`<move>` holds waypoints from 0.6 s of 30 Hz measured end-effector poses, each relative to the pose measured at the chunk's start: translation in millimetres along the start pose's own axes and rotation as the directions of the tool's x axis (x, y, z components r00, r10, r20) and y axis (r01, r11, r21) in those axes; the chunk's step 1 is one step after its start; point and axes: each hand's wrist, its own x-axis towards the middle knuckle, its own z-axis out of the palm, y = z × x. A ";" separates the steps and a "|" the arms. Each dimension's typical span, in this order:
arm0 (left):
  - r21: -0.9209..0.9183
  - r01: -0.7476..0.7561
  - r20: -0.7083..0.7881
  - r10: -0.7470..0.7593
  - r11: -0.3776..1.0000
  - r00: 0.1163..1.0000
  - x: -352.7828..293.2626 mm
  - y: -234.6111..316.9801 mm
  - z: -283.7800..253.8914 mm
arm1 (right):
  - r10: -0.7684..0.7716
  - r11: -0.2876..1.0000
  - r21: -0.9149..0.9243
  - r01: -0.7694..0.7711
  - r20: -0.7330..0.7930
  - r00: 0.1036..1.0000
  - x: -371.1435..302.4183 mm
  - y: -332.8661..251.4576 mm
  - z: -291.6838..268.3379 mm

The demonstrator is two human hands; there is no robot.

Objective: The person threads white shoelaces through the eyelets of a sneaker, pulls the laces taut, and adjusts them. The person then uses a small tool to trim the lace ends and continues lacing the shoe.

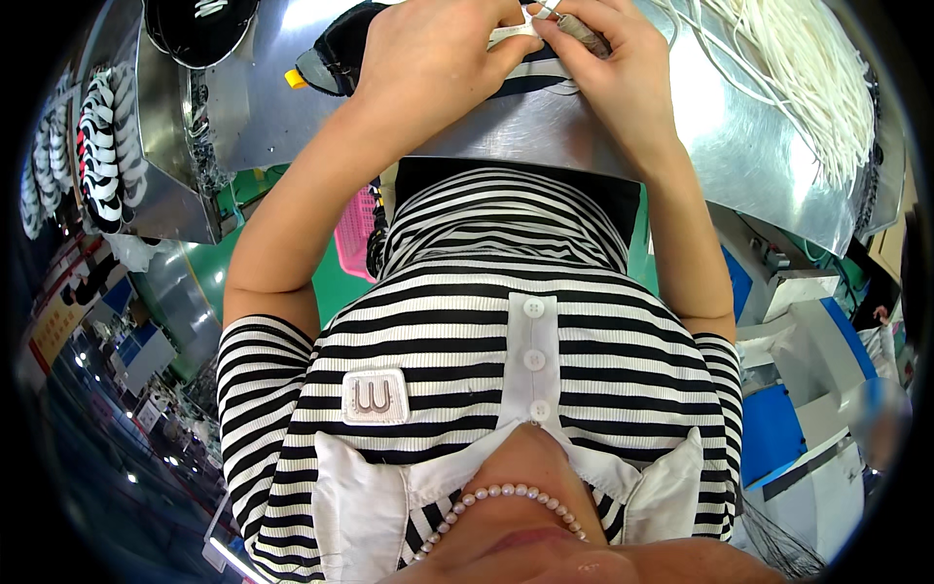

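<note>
A black and grey shoe upper (331,66) with a yellow tab lies on the metal workbench (525,138), beneath both of my hands. My left hand (438,49) is closed, its thumb and fingers pinching a white shoelace (516,32) over the shoe. Close beside it, my right hand (623,63) is closed around a stubby brown handle (584,37) that looks wrapped in tape. White lace also passes by the right thumb and forefinger. The tool's working end cannot be made out, and the top edge cuts off part of both hands.
A thick bundle of white laces (808,83) spreads over the bench's right side. At the upper left stands a black round container (202,34). Rows of black and white shoe parts (99,146) hang farther left. A pink basket (357,236) sits below the bench.
</note>
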 end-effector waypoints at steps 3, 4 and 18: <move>-0.080 0.108 0.012 -0.107 0.991 0.994 0.9 -1.5 5.0 | -0.032 0.999 0.008 0.033 -0.059 0.998 -7.0 3.4 -0.5; -0.110 0.139 0.019 -0.138 0.984 0.990 1.4 -2.0 6.6 | 0.079 0.995 0.058 -0.076 -0.051 0.996 -14.2 -3.2 -3.4; -0.176 -0.136 -0.145 0.111 0.975 0.983 0.8 -13.8 17.6 | 0.128 0.964 -0.240 -0.114 0.040 0.991 -22.6 -12.0 -13.2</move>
